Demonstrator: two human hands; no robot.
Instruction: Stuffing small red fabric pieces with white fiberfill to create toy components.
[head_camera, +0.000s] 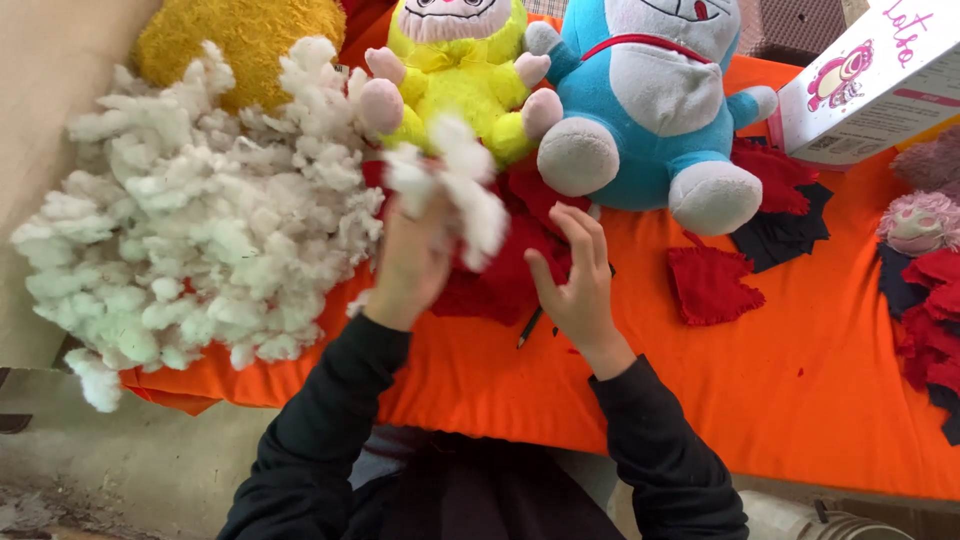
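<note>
Orange bench (800, 400), stuffing and plush toys.
Head view: I see my left hand (410, 265) raised, fingers closed around a white tuft (455, 190), beside the stuffing pile (200, 230). My right hand (575, 280) rests fingers spread on red fabric (510, 260), below the yellow toy (460, 80) and blue toy (650, 110).

- We note a worktable draped in an orange cloth (800, 400).
- Beige wall (50, 100) at left.
- Rough grey concrete floor (120, 460) below.
- Bright, even light throughout.
</note>
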